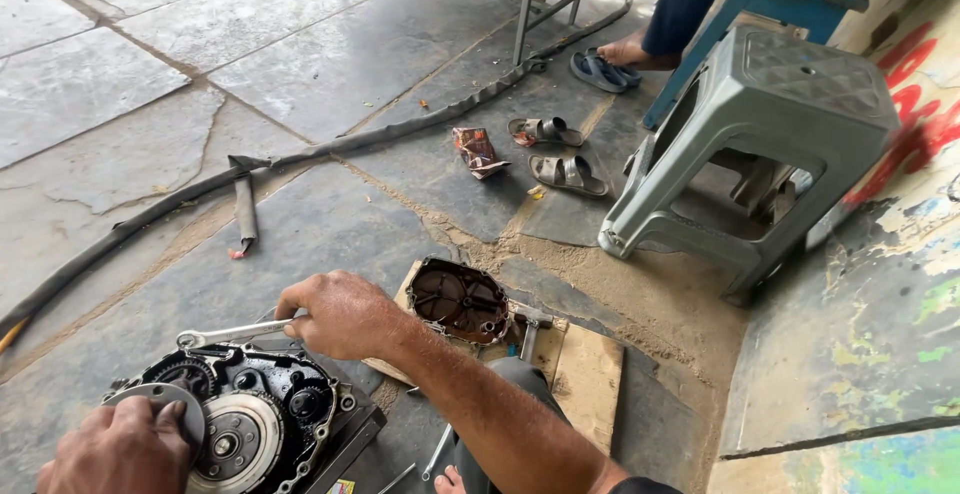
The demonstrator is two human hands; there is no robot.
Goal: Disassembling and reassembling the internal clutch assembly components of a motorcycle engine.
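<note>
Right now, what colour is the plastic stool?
Grey; the plastic stool shows clearly in the head view, upper right.

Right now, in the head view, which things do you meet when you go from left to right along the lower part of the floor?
Left hand on a round metal disc → open engine → right hand holding a wrench → removed engine cover → wooden board → grey plastic stool.
</note>
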